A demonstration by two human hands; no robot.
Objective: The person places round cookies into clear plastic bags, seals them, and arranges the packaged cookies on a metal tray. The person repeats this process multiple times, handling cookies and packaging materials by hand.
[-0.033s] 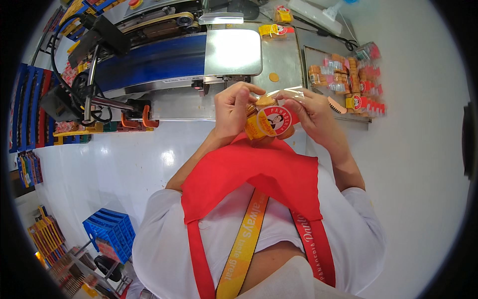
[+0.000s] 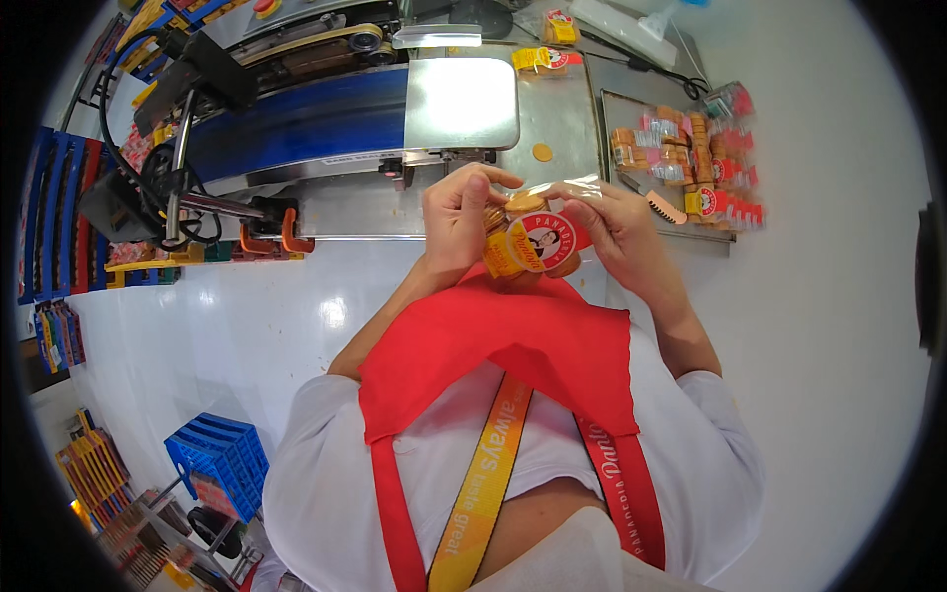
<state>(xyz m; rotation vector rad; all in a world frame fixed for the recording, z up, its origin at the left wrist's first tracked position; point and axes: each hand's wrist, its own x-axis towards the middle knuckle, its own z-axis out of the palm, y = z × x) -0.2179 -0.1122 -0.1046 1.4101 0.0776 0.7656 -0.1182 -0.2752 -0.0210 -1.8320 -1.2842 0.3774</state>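
Note:
In front of my chest I hold a clear plastic bag of round biscuits [image 2: 534, 244] with a red and yellow printed label. Curled around the bag's left side is my left hand [image 2: 460, 219], its fingers closed at the top near the biscuits. My right hand [image 2: 614, 229] pinches the clear film at the bag's upper right. A pale round biscuit shows at the top, under the film. One loose biscuit [image 2: 543, 153] lies on the metal table just beyond my hands.
A conveyor machine with a blue belt [image 2: 296, 120] and metal end plate [image 2: 462, 104] stands at the far left. On the right, a metal tray [image 2: 614, 104] bears several biscuit packs [image 2: 691, 158] and a serrated orange-edged tool [image 2: 666, 207]. A blue crate [image 2: 217, 459] sits lower left.
The bag and both hands have shifted very slightly to the left. My grip looks the same.

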